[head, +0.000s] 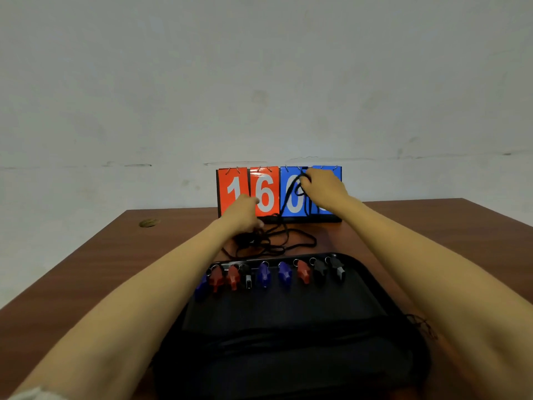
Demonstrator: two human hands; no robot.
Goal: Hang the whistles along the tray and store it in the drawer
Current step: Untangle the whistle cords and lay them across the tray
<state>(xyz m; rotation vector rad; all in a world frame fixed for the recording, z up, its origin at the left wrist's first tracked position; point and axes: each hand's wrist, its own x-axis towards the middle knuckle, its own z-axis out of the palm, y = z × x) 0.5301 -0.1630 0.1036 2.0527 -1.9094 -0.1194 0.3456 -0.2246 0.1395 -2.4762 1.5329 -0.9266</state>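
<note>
1. Right hand [323, 189] is raised before the scoreboard [265, 192], fingers curled round a black cord [290, 194].
2. Left hand [245, 215] rests down on the cord tangle [277, 241]; grip not discernible.
3. Whistles [284, 271] hang along the far rim of the black tray [288, 307].
4. Brown table [101, 255]; pale scuffed wall [259, 82] behind.

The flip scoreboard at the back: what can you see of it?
The flip scoreboard stands upright at the table's far edge on a black base. Four glossy cards hang on metal rings: two orange showing 1 and 6, two blue, one showing 0, the other hidden by the right hand, which holds a black cord. The left hand overlaps the orange cards.
</note>
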